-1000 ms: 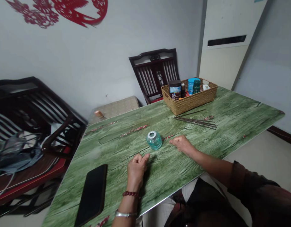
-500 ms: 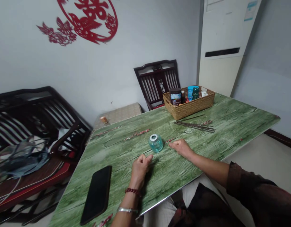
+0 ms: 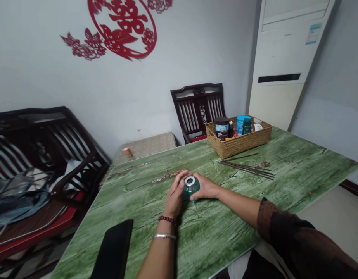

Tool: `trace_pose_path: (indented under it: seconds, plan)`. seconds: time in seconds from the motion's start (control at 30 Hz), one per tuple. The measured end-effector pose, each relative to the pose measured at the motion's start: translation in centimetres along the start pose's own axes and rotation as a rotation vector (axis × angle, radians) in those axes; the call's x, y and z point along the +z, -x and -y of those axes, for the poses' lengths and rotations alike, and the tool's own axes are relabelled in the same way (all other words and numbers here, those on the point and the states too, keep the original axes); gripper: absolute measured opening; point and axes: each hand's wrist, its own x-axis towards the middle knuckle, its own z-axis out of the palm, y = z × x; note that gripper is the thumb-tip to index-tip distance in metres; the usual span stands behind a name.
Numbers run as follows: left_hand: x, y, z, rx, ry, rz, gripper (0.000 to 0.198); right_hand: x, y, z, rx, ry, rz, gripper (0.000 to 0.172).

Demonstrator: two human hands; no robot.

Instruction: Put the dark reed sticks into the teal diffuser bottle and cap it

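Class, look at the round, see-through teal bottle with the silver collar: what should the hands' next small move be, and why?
Perhaps curl the left hand inward to steady the round, see-through teal bottle: the right hand curves around its right side, while the left's fingers look fairly straight on the opposite side.

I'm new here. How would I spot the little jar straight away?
Find the big green table with the wood-grain pattern, then look to where the left hand and right hand come together. Between them is a small, rounded jar. Unlike the dark phone and woven basket, it is see-through teal with a silver ring on top.
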Motion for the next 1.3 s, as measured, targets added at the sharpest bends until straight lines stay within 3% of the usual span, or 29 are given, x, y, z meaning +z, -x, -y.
trace_pose_path:
  seconds: [0.2, 0.37, 0.63, 0.87, 1.0, 1.1, 1.23, 1.3]
  plan:
    - [-1.5, 0.5, 0.1, 0.059, -0.100, 0.031, 0.050, 1.4, -1.3, -0.5, -0.021, 0.004, -0.043, 0.081]
    - [-1.5, 0.3, -0.2, 0.049, -0.327, 0.081, 0.053, 1.4, -1.1, -0.9, -0.020, 0.060, -0.050, 0.077]
    - [-1.2, 0.3, -0.3, 0.043, -0.437, 0.026, 0.050, 1.6, -1.2, -1.3, -0.048, 0.083, -0.053, 0.078]
    - [-0.7, 0.1, 0.1, 0.023, -0.386, -0.082, 0.050, 1.5, -1.0, -0.9, -0.030, 0.068, -0.049, 0.077]
    - [-0.9, 0.1, 0.1, 0.098, -0.352, -0.178, 0.069, 1.4, -0.9, -0.7, -0.017, 0.042, -0.025, 0.078]
    - [-1.1, 0.3, 0.0, 0.131, -0.260, -0.167, 0.074, 1.3, -0.9, -0.6, -0.017, 0.029, -0.045, 0.078]
    - [-1.0, 0.7, -0.1, 0.090, -0.109, -0.067, 0.076, 1.2, -0.8, -0.5, -0.028, 0.041, -0.056, 0.079]
    - [-1.2, 0.6, 0.0, 0.050, -0.086, -0.094, 0.074, 1.2, -0.8, -0.5, -0.026, 0.044, -0.054, 0.079]
